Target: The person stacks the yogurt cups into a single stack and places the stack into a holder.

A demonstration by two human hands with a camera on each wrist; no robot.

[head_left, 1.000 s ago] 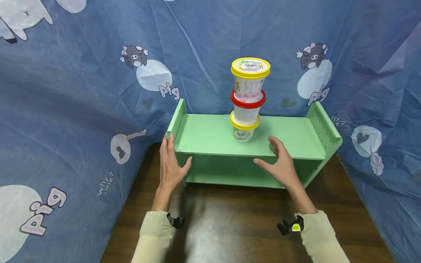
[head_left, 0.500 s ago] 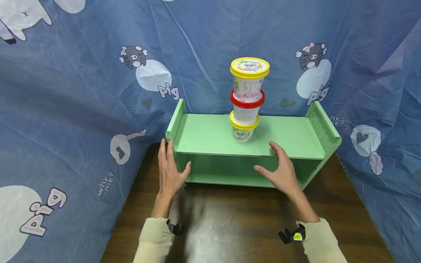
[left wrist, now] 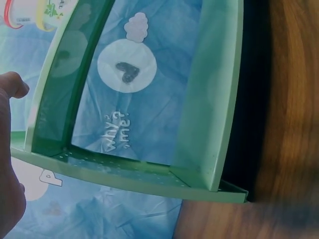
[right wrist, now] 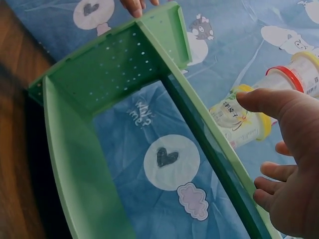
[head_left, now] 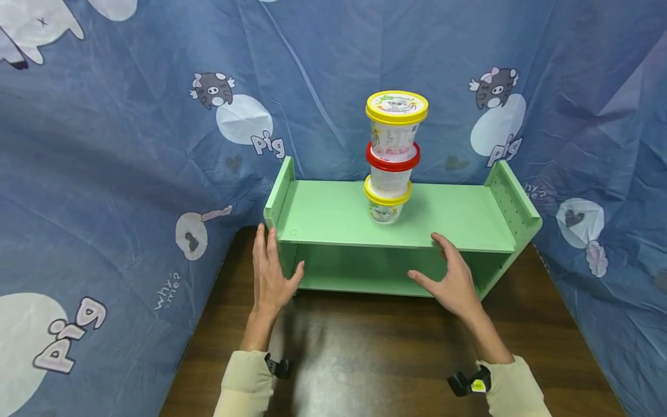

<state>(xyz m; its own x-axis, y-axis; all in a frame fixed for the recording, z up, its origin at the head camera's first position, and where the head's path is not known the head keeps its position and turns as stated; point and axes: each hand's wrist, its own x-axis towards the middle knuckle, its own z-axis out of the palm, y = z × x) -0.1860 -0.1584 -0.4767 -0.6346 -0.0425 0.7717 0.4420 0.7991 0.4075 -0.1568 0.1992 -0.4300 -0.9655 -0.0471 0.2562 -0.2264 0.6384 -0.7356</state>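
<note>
Three lidded plastic tubs stand in a stack on the upper board of a green two-tier shelf (head_left: 328,211). The top tub (head_left: 394,136) has a yellow lid, the middle tub (head_left: 389,178) a red one, the bottom tub (head_left: 384,213) another yellow one. By the shelf's left end panel is my left hand (head_left: 271,284), fingers extended and thumb spread; whether its fingertips touch the panel I cannot tell. My right hand (head_left: 454,284) hovers before the upper board's front edge, right of the stack, thumb and fingers apart around nothing. The right wrist view also shows the tubs beyond that hand.
The shelf stands on a dark brown wooden table (head_left: 359,347). Behind it and at both sides hangs a blue cloth (head_left: 328,69) printed with pigs. The shelf's right end panel (head_left: 513,200) rises above the upper board.
Both hands have drawn back slightly toward the body, the left off the top of the end panel's front, the right away from the upper board. The stacked tubs have stayed put.
</note>
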